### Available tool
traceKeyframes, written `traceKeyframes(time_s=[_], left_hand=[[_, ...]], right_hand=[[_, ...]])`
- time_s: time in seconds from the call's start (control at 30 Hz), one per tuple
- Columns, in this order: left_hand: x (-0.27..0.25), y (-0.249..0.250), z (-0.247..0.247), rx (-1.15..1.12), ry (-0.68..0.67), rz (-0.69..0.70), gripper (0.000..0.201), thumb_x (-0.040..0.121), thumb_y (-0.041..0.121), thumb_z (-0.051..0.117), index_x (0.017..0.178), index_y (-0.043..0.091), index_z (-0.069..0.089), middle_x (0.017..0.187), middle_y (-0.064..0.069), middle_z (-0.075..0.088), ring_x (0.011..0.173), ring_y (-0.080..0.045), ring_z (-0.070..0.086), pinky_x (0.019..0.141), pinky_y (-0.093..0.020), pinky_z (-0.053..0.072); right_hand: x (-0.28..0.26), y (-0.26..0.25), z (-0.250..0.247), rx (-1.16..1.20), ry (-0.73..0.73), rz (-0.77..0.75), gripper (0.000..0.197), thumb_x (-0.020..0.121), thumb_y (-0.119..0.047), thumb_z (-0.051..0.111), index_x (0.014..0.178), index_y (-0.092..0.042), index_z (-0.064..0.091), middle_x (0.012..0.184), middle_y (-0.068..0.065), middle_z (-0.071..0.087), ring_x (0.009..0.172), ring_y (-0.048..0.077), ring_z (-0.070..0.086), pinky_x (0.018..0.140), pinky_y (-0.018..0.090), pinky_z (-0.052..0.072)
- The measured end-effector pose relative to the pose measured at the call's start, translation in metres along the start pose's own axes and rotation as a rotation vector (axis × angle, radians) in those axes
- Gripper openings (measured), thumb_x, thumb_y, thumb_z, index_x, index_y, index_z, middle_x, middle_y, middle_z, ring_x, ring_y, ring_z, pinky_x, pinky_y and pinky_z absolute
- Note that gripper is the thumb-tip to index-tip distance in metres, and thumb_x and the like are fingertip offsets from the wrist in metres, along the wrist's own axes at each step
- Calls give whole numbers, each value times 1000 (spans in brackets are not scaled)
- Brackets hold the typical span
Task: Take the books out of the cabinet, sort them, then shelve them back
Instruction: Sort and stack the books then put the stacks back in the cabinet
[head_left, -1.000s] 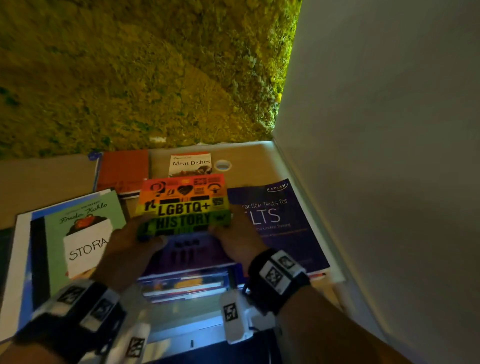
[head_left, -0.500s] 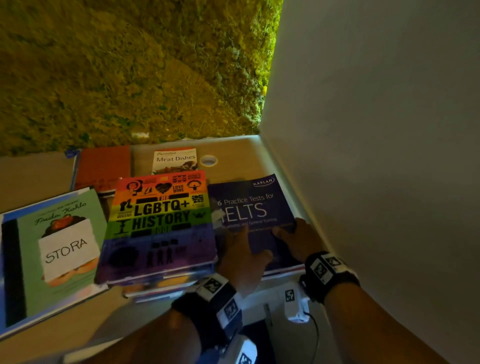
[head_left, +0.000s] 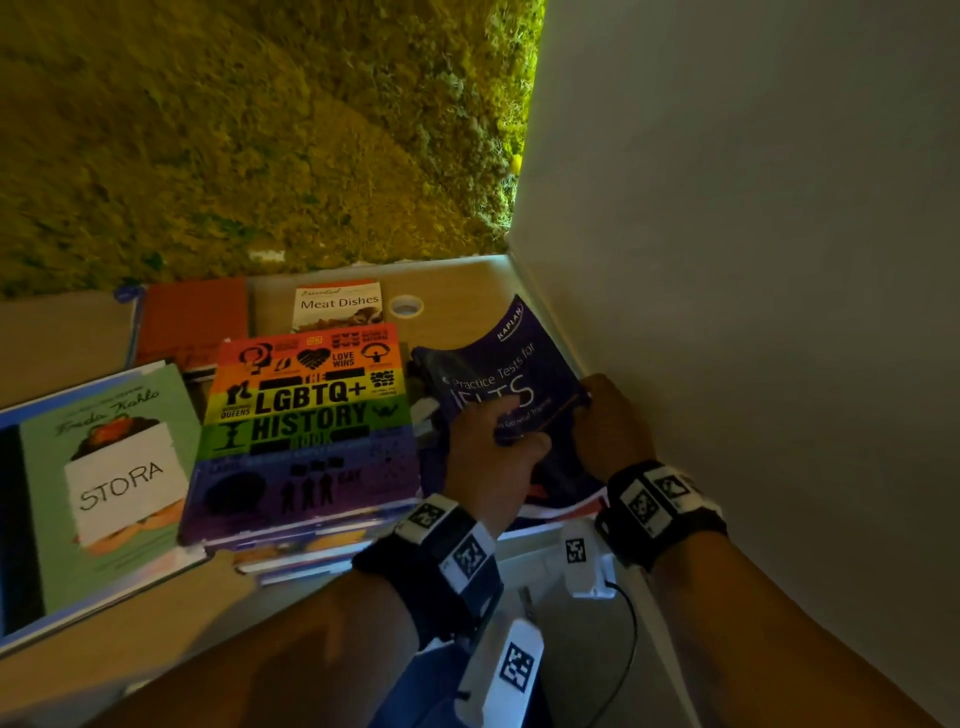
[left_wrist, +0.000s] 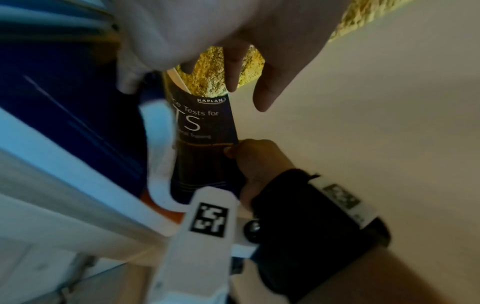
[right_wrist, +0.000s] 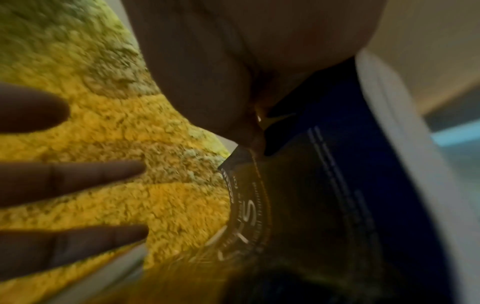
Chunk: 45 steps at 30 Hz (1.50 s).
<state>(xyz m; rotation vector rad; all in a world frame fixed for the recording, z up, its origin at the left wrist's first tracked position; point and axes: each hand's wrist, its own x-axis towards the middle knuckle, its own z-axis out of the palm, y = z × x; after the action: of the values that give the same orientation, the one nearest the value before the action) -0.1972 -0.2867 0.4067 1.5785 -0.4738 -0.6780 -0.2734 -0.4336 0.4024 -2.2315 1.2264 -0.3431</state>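
Observation:
A dark blue IELTS practice book (head_left: 514, 374) lies at the right end of the wooden surface (head_left: 462, 283), turned askew with its cover bent upward. My right hand (head_left: 608, 421) pinches its right edge, thumb on the cover, as the left wrist view shows (left_wrist: 257, 160). My left hand (head_left: 488, 447) lies over the cover with its fingers (left_wrist: 267, 92) fairly straight. In the right wrist view the book (right_wrist: 298, 205) runs under my palm. To its left the rainbow LGBTQ+ History book (head_left: 311, 405) tops a stack.
A green Frida Kahlo book (head_left: 119, 467) lies on large books at the left. An orange book (head_left: 195, 322), a Meat Dishes book (head_left: 340, 304) and a tape roll (head_left: 406, 305) sit at the back. A moss wall (head_left: 260, 130) stands behind, a white wall (head_left: 727, 260) close on the right.
Both hands left the rainbow book on its stack and moved right to the IELTS book. Its right edge is now raised and the book has turned.

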Motion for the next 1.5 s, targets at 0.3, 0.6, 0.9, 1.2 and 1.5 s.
traceKeyframes(time_s=[0.3,0.6,0.9,1.2,1.5], left_hand=[[45,116,-51,-455,-19,-27,45,80,26,74,122,12,65,114,-11,73,104,-27,69,104,-58,49],[44,171,-91,-368,-233,86,53,91,-13,43,137,10,56,122,-22,70,103,-37,72,77,-50,62],[44,110,-156,-403,-82,-101,48,95,0,45,139,14,55,116,-16,73,90,-28,76,69,-44,62],[42,60,-193,-493,11,-259,35,96,8,48,127,14,63,93,-10,78,74,-25,76,62,-43,63],[48,58,-202,-157,93,-62,40,94,12,62,133,15,53,76,15,74,68,0,70,62,-20,60]], right_hand=[[5,-50,-60,804,191,43,18,100,1,49,100,-9,63,86,4,68,76,21,67,59,27,54],[30,-108,-100,1103,94,-70,26,104,-22,46,101,-13,70,96,10,78,84,24,75,74,39,62],[-5,-12,20,-8,-317,270,81,79,-67,65,137,-15,47,135,11,58,121,34,60,96,38,51],[-25,9,43,-141,-339,431,116,55,-75,80,146,-23,29,142,13,39,132,39,45,107,53,45],[-69,28,37,-13,-337,426,95,60,-77,73,137,-32,39,134,7,53,119,31,57,97,44,52]])
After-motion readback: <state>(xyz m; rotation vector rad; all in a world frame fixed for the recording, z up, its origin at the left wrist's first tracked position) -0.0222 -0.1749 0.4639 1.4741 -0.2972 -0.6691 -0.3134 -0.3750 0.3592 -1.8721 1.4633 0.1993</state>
